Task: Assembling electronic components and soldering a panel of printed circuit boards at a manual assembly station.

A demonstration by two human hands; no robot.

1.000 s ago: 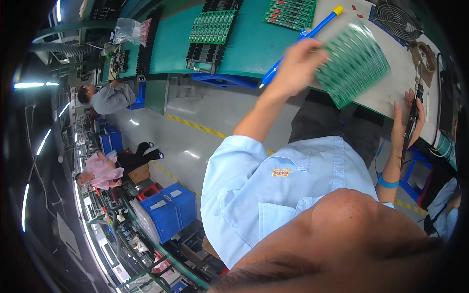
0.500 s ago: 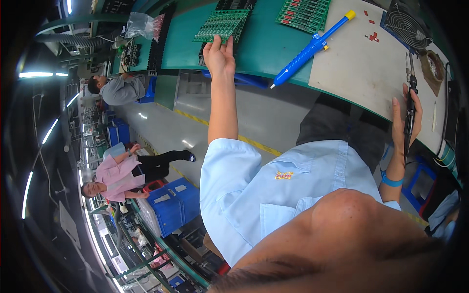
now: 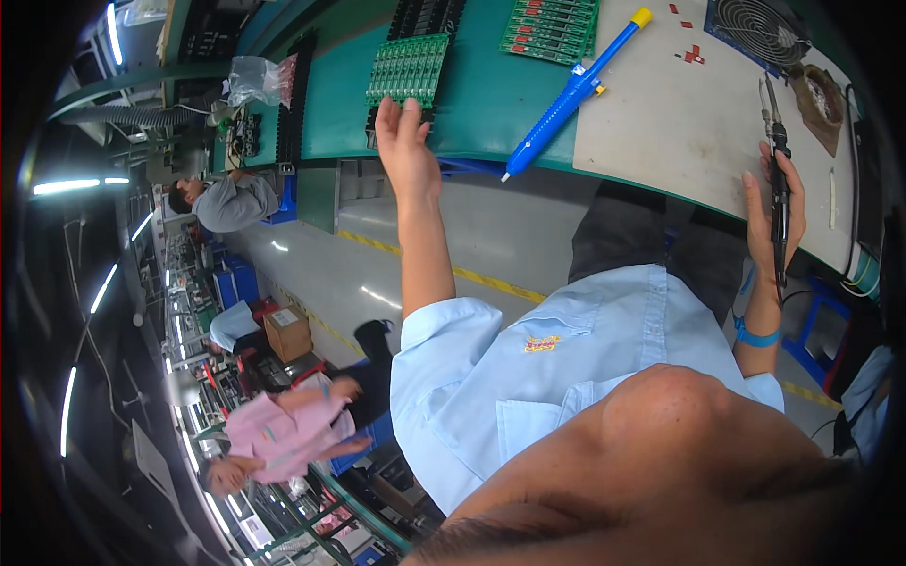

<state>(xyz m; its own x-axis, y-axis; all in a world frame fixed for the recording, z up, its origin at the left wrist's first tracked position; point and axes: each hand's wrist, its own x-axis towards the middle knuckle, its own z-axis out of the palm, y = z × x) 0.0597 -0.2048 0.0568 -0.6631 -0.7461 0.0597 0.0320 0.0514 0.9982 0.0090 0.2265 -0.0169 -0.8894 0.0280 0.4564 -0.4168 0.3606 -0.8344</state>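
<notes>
A green circuit board panel (image 3: 409, 66) with rows of small components lies across a black slotted rack (image 3: 427, 21) on the green bench. At the panel's near edge are the fingertips of my left hand (image 3: 408, 156), its fingers stretched and slightly apart; whether they touch the board is hard to tell. My right hand (image 3: 791, 212), at the right end of the bench, holds a black-handled soldering iron (image 3: 780, 179) with its thin metal end pointing away from me. Between the hands, a blue desoldering pump (image 3: 557, 111) with a yellow end lies across the mat edge.
Another green panel (image 3: 549, 26) with red parts lies behind the pump. Small red pieces (image 3: 694, 57) are scattered on the pale board (image 3: 651, 123). A round fan grille (image 3: 755, 30) and a brown pouch (image 3: 816, 104) sit at the far right. A person in pink (image 3: 288, 429) stands behind at left.
The panel, tilted in my left hand before, now lies flatter on the rack, and my fingers have loosened at its edge. The person in pink has moved. My right hand keeps the iron.
</notes>
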